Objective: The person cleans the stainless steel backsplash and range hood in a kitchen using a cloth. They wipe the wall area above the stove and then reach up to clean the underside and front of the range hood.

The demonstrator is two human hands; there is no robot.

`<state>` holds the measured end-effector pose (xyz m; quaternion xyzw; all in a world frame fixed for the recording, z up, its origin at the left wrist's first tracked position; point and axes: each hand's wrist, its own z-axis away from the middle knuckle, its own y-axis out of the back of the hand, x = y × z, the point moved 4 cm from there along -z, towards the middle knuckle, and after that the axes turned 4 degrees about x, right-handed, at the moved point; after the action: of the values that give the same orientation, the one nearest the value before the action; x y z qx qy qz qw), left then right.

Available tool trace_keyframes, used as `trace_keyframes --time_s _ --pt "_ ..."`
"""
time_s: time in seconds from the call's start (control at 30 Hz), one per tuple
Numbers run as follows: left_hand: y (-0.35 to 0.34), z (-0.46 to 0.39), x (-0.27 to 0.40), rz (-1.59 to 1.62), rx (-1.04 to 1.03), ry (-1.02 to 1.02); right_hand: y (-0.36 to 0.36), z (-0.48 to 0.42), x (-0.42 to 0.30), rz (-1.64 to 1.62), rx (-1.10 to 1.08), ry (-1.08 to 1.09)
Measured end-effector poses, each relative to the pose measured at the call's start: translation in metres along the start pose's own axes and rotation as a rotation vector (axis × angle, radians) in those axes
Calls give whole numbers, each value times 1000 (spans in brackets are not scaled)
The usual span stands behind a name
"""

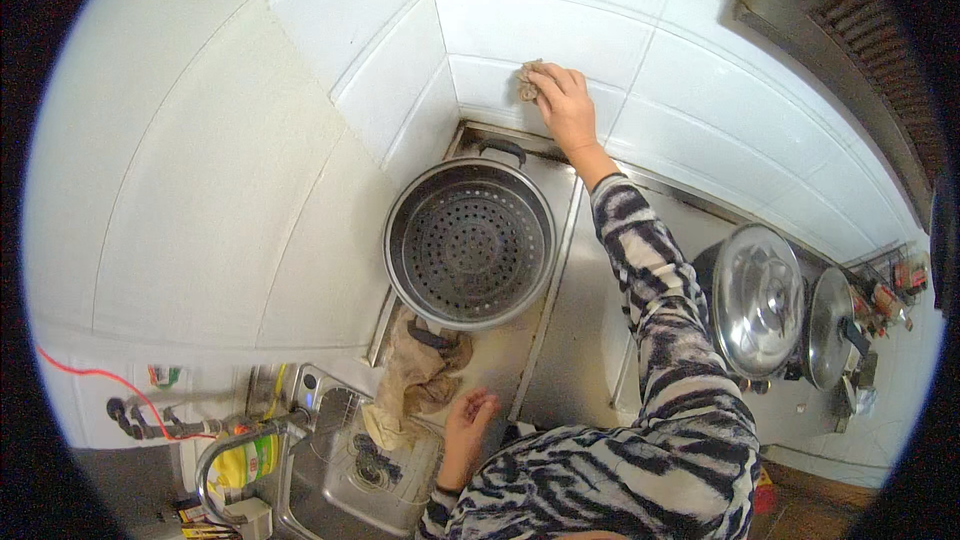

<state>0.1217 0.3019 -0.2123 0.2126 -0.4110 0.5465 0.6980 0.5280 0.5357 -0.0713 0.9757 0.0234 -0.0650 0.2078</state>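
Observation:
My right hand (pixel 568 106) is stretched out to the tiled back wall (pixel 540 19). In its fingers is a crumpled brown cloth (pixel 529 82), pressed against a tile. My left hand (pixel 470 427) hangs low in front of me, near the counter's front edge, its fingers curled with nothing visible in them. Beside it a tan rag (pixel 420 375) drapes over the counter towards the sink. A round steamer pot (pixel 469 247) with a perforated bottom stands in the corner, and its near handle rests over the rag.
At the left front is a stainless sink (pixel 300 480) with a curved faucet (pixel 206 465). To the right stand a large pot with a shiny lid (pixel 759 300) and a glass-lidded pan (pixel 829 330). A range hood (pixel 862 37) juts out at the upper right.

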Motion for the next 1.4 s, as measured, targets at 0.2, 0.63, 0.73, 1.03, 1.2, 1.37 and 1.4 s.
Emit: trace_keyframes --time_s 0.2,0.63,0.73,1.03,1.2,1.37,1.4 --pt "12 -30 4 35 34 38 -74 27 38 35 -112 270" --pt "20 -61 5 188 61 154 -72 34 46 81 30 113" --pt "16 -59 12 177 34 191 -98 93 61 114 -192 151" --pt "24 -50 -1 297 76 243 -79 35 36 89 -23 87" --pt "19 -54 13 310 79 186 -101 105 52 170 -256 71" --pt "38 -52 -18 284 83 172 -84 35 35 68 -56 27" --pt "36 -49 -14 254 90 191 -76 9 28 53 28 55"
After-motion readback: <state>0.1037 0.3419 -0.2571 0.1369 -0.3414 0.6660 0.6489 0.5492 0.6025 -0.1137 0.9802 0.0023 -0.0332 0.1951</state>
